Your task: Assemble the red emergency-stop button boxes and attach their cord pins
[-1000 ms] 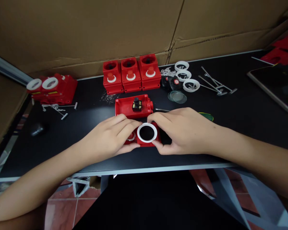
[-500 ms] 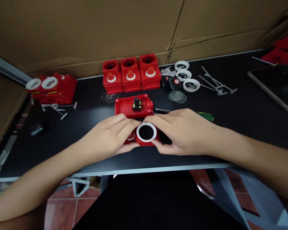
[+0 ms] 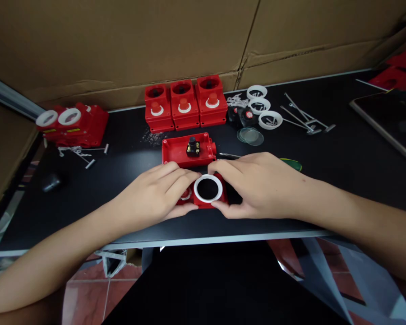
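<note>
In front of me a red cover [image 3: 225,196] lies on the black table, a white ring [image 3: 208,201] seated over its round opening. My left hand [image 3: 157,189] closes around the cover's left part, partly hiding a small red button [image 3: 186,194] there. My right hand [image 3: 260,186] pinches the ring between fingers at its far right side and thumb at its near side. Just beyond both hands sits an open red box [image 3: 176,149], with a black switch block [image 3: 193,148] inside.
Three red boxes [image 3: 184,106] line the cardboard wall. Right of them are white rings [image 3: 269,120] holding small parts, clear discs [image 3: 250,136] and metal T-bars [image 3: 304,118]. A green handle [image 3: 292,164] lies behind my right wrist. More red boxes [image 3: 94,126] stand left.
The cover and white ring have shifted slightly right and toward me. My right fingers and thumb have changed position around the ring; my left hand has barely moved.
</note>
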The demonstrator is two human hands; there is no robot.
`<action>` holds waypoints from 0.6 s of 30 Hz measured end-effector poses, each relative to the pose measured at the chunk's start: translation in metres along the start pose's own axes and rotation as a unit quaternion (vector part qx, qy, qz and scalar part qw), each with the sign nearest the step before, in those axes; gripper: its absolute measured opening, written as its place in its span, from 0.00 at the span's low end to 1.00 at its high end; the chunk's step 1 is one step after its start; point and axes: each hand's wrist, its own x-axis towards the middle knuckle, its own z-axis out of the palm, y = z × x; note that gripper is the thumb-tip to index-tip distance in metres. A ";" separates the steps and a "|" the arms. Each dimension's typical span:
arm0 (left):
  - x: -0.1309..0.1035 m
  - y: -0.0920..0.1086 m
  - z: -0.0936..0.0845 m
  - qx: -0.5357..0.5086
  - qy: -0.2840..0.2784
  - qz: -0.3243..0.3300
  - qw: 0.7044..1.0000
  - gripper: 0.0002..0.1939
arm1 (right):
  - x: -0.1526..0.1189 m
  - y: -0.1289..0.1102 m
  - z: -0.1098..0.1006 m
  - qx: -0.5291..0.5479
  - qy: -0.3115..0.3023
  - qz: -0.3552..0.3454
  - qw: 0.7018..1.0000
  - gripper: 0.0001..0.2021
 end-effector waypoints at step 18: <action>0.000 0.000 0.002 0.004 0.005 0.007 1.000 0.22 | -0.001 -0.001 -0.001 0.017 -0.012 -0.005 1.000 0.14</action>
